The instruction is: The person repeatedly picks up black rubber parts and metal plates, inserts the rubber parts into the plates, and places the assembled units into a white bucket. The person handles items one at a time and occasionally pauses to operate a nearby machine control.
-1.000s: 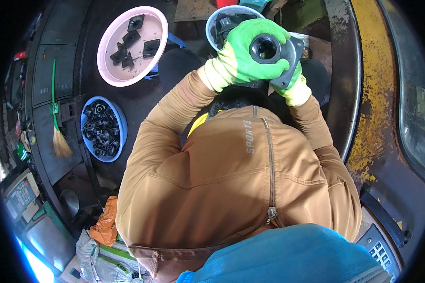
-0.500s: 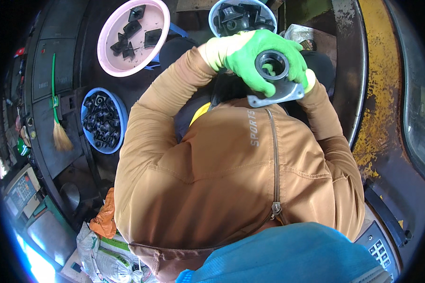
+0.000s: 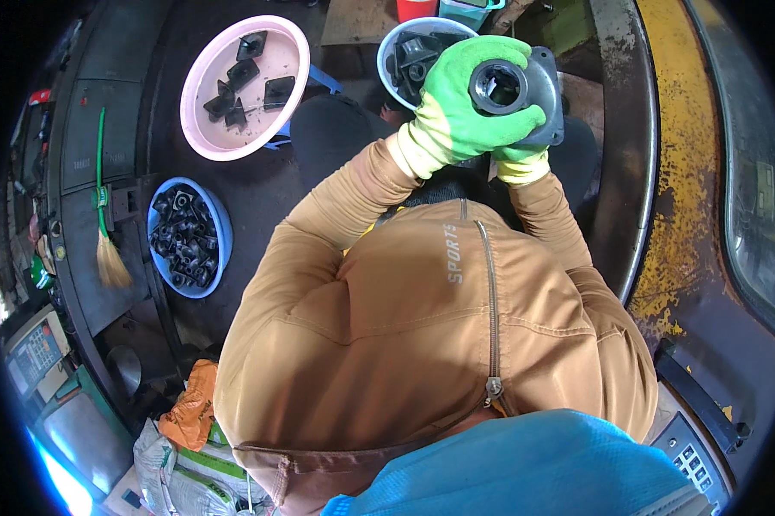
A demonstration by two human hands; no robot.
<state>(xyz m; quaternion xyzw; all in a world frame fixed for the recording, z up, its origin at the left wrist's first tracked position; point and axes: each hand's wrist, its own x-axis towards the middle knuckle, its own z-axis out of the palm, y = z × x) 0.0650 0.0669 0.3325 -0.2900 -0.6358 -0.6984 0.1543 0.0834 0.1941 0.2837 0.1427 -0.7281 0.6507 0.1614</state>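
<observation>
Flanged part raised higher; right hand mostly hidden beneath.

hands lifted, grey part turned

Light is even and fairly bright over the middle of the frame, falling from above, so the green gloves and tan jacket look sharp and true in colour. The floor at upper left stays dim. A blue-white glare burns at the lower left edge. Fisheye bending curves the yellow strip at right, and black corners ring the picture.
</observation>
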